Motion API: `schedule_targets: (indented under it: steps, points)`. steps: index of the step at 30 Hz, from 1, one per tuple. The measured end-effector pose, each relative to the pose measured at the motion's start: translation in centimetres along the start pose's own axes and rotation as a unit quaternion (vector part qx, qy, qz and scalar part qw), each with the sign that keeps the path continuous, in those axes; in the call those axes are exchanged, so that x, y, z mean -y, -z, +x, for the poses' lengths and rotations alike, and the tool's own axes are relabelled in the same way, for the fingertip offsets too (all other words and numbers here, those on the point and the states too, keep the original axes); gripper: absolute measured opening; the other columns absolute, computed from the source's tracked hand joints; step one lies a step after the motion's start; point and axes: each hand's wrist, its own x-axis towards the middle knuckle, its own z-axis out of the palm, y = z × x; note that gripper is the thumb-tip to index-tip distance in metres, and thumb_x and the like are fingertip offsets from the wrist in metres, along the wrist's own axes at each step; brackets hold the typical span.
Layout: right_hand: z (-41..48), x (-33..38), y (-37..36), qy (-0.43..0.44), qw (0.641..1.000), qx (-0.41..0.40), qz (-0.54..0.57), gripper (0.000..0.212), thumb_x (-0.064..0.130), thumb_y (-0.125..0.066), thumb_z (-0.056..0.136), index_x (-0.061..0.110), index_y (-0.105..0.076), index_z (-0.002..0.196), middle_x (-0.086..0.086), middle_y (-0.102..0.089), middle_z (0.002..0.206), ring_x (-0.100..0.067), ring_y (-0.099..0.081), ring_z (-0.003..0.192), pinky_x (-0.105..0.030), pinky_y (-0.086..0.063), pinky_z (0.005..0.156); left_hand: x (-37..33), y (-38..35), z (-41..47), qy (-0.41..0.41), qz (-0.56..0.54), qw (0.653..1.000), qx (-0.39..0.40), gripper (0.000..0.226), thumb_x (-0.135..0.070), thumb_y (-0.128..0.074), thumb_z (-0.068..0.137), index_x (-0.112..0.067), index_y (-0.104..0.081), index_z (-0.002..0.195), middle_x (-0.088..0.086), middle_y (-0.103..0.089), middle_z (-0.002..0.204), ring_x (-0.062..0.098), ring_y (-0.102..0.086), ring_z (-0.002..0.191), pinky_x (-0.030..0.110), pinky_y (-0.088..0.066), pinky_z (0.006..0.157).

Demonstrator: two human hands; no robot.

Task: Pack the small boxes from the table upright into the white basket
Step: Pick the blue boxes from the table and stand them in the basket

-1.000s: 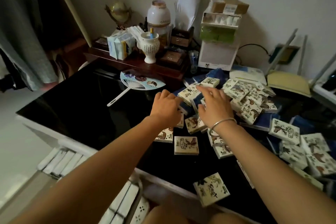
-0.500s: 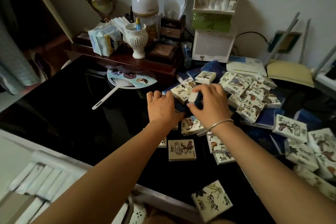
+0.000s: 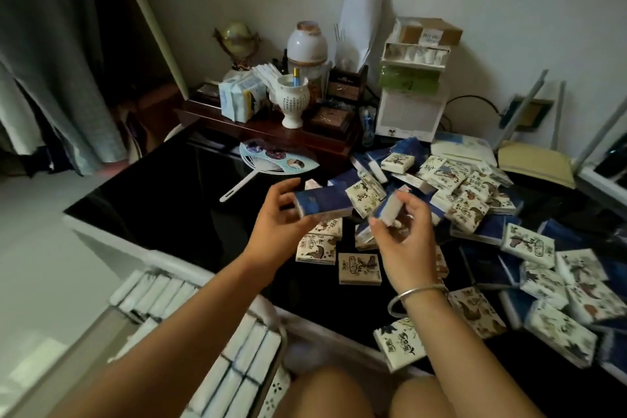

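Already rows of small boxes [image 3: 249, 343] stand upright in the white basket [image 3: 275, 390], below the fingers [image 3: 284, 187]; dozens still litter the tabletop [image 3: 169, 187] beyond them; left hand [image 3: 281, 231] fingers clamp a blue box [image 3: 322, 202], right hand [image 3: 407, 241] fingers pinch a second box [image 3: 390, 211]; both hands, earlier down on the pile, now hover lifted.
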Motion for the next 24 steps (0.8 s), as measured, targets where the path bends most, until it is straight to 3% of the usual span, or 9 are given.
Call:
schedule_targets:
  steps: [4, 7, 10, 14, 18, 21, 24]
  points:
    - [-3.1, 3.0, -2.0, 0.023, 0.997, 0.065, 0.028, 0.027, 0.014, -0.071, 0.083, 0.024, -0.06, 0.105, 0.013, -0.06, 0.109, 0.01, -0.056, 0.096, -0.003, -0.04, 0.078, -0.7, 2.9, -5.1, 0.049, -0.032, 0.998, 0.03, 0.044, -0.027, -0.077, 0.073, -0.018, -0.063, 0.114, 0.01, -0.068, 0.102, 0.015, -0.067, 0.084, 0.024, -0.054, 0.077]
    - [-5.0, 4.7, -3.5, -0.006, 0.991, 0.116, 0.064, 0.024, 0.03, -0.071, 0.08, 0.024, -0.064, 0.102, 0.01, -0.066, 0.106, 0.001, -0.06, 0.099, -0.017, -0.047, 0.084, -1.8, 4.9, -7.8, 0.057, 0.039, 0.997, 0.028, 0.03, -0.043, -0.065, 0.083, -0.016, -0.068, 0.096, 0.004, -0.06, 0.071, 0.01, -0.058, 0.062, 0.021, -0.049, 0.062]
    - [-7.1, 6.7, -5.5, -0.033, 0.983, 0.165, 0.07, 0.035, 0.047, -0.067, 0.073, 0.025, -0.066, 0.1, 0.01, -0.068, 0.103, -0.006, -0.063, 0.098, -0.033, -0.053, 0.086, -3.5, 7.3, -9.7, 0.061, 0.066, 0.996, 0.002, 0.048, -0.053, -0.049, 0.093, -0.009, -0.067, 0.093, -0.004, -0.047, 0.05, 0.01, -0.047, 0.047, 0.019, -0.04, 0.048]
    - [-9.3, 9.3, -7.9, -0.021, 0.974, 0.21, 0.088, 0.037, 0.048, -0.065, 0.073, 0.021, -0.067, 0.098, 0.014, -0.069, 0.089, -0.001, -0.064, 0.085, -0.022, -0.05, 0.073, -4.7, 10.4, -12.1, 0.126, 0.034, 0.991, 0.015, 0.068, -0.064, -0.032, 0.093, -0.004, -0.064, 0.088, -0.002, -0.052, 0.049, 0.013, -0.042, 0.048, 0.023, -0.038, 0.051]
    - [-10.9, 10.7, -9.5, -0.015, 0.967, 0.245, 0.073, 0.042, 0.051, -0.067, 0.07, 0.018, -0.068, 0.097, 0.008, -0.07, 0.089, -0.004, -0.065, 0.084, -0.02, -0.049, 0.074, -2.8, 14.5, -14.0, 0.209, -0.031, 0.977, -0.016, 0.078, -0.074, -0.026, 0.087, -0.01, -0.069, 0.098, 0.004, -0.051, 0.061, 0.011, -0.04, 0.047, 0.023, -0.036, 0.051]
    - [-11.7, 10.9, -10.4, 0.026, 0.966, 0.256, -0.02, 0.037, 0.053, -0.072, 0.07, 0.028, -0.065, 0.097, 0.009, -0.066, 0.093, -0.005, -0.063, 0.085, -0.02, -0.05, 0.076, -1.0, 17.0, -15.4, 0.226, -0.122, 0.966, -0.017, 0.069, -0.071, -0.026, 0.09, -0.014, -0.064, 0.093, 0.0, -0.042, 0.055, 0.01, -0.03, 0.048, 0.021, -0.029, 0.045]
    - [-12.7, 10.9, -11.7, 0.102, 0.95, 0.261, -0.137, 0.048, 0.059, -0.071, 0.065, 0.032, -0.06, 0.103, 0.013, -0.057, 0.099, -0.003, -0.057, 0.089, -0.022, -0.05, 0.077, 0.4, 18.6, -16.3, 0.24, -0.161, 0.957, -0.03, 0.064, -0.071, -0.028, 0.09, -0.015, -0.057, 0.078, 0.0, -0.037, 0.054, 0.009, -0.027, 0.047, 0.019, -0.028, 0.041]
